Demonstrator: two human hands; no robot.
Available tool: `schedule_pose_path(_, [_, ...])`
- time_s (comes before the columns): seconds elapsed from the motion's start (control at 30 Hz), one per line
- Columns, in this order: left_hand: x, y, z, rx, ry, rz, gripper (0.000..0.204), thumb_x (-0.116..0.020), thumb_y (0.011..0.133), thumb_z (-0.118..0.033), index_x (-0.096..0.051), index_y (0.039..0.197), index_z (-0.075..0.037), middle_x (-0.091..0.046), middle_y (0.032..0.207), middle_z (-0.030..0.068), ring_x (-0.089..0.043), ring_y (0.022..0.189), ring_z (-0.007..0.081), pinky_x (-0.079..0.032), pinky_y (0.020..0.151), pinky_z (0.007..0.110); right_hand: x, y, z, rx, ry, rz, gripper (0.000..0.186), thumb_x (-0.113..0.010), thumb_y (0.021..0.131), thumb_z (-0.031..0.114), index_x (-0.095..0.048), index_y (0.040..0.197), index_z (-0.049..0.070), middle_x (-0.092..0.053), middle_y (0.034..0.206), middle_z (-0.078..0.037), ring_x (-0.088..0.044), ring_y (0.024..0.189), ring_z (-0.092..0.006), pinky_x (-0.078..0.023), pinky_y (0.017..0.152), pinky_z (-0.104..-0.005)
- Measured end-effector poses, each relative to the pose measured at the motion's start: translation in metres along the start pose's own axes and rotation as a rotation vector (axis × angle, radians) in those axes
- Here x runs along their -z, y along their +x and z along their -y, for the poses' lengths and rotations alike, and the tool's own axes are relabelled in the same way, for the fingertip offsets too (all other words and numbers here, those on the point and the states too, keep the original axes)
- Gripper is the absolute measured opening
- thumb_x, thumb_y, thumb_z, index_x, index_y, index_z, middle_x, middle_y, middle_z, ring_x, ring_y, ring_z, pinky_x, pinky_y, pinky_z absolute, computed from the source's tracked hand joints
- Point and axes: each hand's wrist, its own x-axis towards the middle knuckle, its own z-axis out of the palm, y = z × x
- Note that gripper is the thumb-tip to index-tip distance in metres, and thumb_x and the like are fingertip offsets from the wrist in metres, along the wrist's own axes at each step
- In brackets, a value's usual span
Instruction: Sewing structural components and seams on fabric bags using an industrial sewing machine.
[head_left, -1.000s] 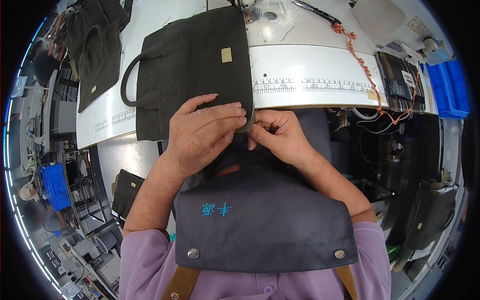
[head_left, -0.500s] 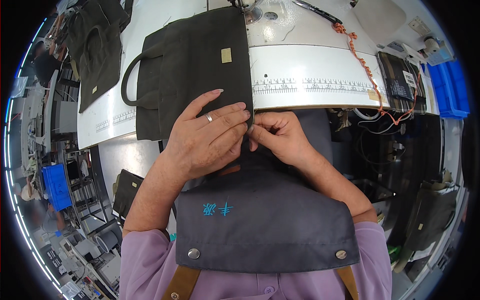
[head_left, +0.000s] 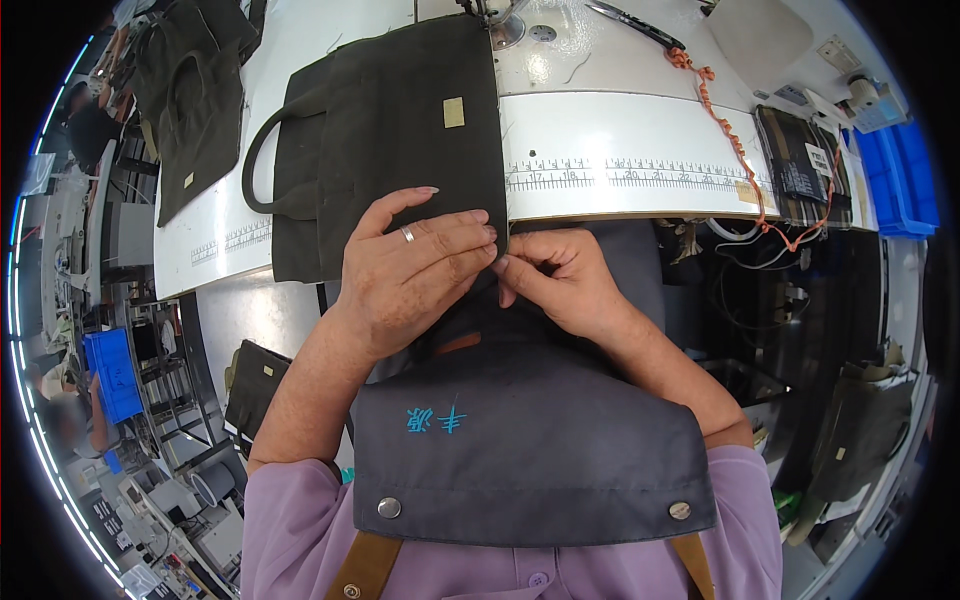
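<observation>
A dark olive fabric bag [head_left: 390, 140] with a side handle and a small pale patch lies on the white table [head_left: 630, 130]. My left hand [head_left: 415, 275] rests over its lower right corner, fingers stretched out on the cloth, the index finger a little apart and the thumb hidden. Just right of it, my right hand [head_left: 560, 275] pinches the bag's edge at that corner between thumb and fingers, close against the left fingertips. Above the bag, part of a sewing machine's metal head [head_left: 485, 22] shows.
More olive bags [head_left: 195, 120] lie at the back left. Black snips [head_left: 630, 25] with an orange coiled cord [head_left: 735, 140], a plaid pouch [head_left: 795, 165] and a blue bin [head_left: 895, 180] are at the right. At the far left are a blue crate [head_left: 112, 365] and co-workers [head_left: 72, 420].
The lighter olive piece that stuck out at the bag's corner a second ago now barely shows. My hands have shifted slightly at that corner, both still on the cloth.
</observation>
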Motion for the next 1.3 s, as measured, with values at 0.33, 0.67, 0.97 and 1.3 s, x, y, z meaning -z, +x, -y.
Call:
schedule_pose_path(0.33, [-0.003,-0.005,-0.004,-0.001,0.056,-0.015,0.021,-0.080,0.081,-0.011,-0.076,0.101,-0.011,-0.075,0.112,-0.0012,-0.072,0.112,0.0150,-0.048,0.105,0.043,0.009,-0.003,0.009,-0.089,-0.007,0.147,0.013,-0.060,0.100,0.005,-0.069,0.105,-0.004,-0.070,0.079,-0.002,-0.065,0.073,-0.0071,-0.048,0.067,-0.0209])
schedule_pose_path(0.67, [-0.002,-0.005,-0.005,0.001,0.082,0.003,0.018,-0.076,0.084,-0.014,-0.077,0.102,-0.011,-0.075,0.113,-0.0017,-0.072,0.111,0.0138,-0.047,0.106,0.043,0.013,-0.004,0.013,0.368,-0.697,0.036,0.013,-0.072,0.088,0.005,-0.070,0.101,0.003,-0.063,0.068,-0.003,-0.061,0.056,-0.0181,-0.048,0.055,-0.0283])
schedule_pose_path(0.97, [-0.002,-0.004,-0.005,0.020,0.065,-0.069,0.015,-0.081,0.082,-0.011,-0.077,0.096,-0.013,-0.077,0.106,-0.0029,-0.074,0.104,0.0114,-0.048,0.102,0.039,0.020,0.016,0.044,0.893,-1.225,-0.127,0.025,-0.072,0.074,0.014,-0.070,0.099,0.009,-0.067,0.105,-0.003,-0.067,0.086,-0.0178,-0.052,0.065,-0.0317])
schedule_pose_path(1.3, [-0.004,-0.003,-0.006,0.057,0.006,-0.083,0.019,-0.083,0.079,-0.010,-0.077,0.096,-0.011,-0.077,0.102,-0.0029,-0.074,0.101,0.0129,-0.050,0.100,0.038,0.028,0.026,0.048,1.056,-1.266,0.008,0.017,-0.072,0.073,0.010,-0.070,0.089,0.003,-0.072,0.095,-0.007,-0.073,0.097,-0.0202,-0.057,0.075,-0.0300])
